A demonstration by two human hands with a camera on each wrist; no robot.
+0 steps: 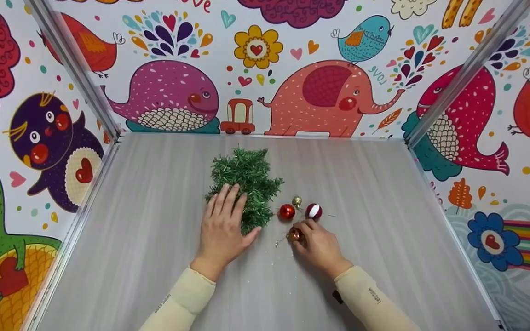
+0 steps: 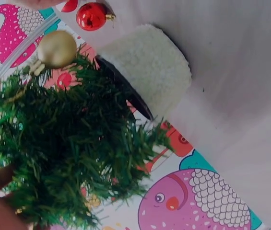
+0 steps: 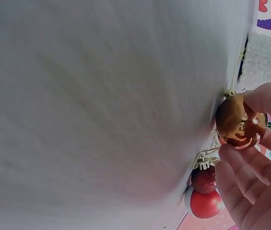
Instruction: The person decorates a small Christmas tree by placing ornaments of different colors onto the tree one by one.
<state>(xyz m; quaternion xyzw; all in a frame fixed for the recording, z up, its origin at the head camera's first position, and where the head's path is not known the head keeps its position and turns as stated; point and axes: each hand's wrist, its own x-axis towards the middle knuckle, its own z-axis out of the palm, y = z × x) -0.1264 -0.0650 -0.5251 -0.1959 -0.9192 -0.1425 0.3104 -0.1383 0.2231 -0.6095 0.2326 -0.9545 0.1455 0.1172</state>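
Observation:
A small green artificial Christmas tree (image 1: 246, 184) lies on the table, its white pot (image 2: 145, 72) showing in the left wrist view. Across the tree's near left side rests my left hand (image 1: 223, 225), fingers straight and thumb spread. My right hand (image 1: 320, 243) pinches a shiny copper-gold bauble (image 3: 236, 120) between thumb and fingers, close over the tabletop. A thin gold hanging loop (image 3: 235, 67) trails from its cap. Just beyond that hand are a shiny red bauble (image 1: 286, 212), a small gold bauble (image 1: 296, 201) and a dark red and white bauble (image 1: 313, 211).
The grey wood-grain table (image 1: 145, 230) runs back to a white wall with cartoon animals (image 1: 173, 96). Metal frame posts (image 1: 74, 69) stand at the back corners. Side walls border the table left and right. A small black object (image 1: 337, 296) shows beside the right sleeve.

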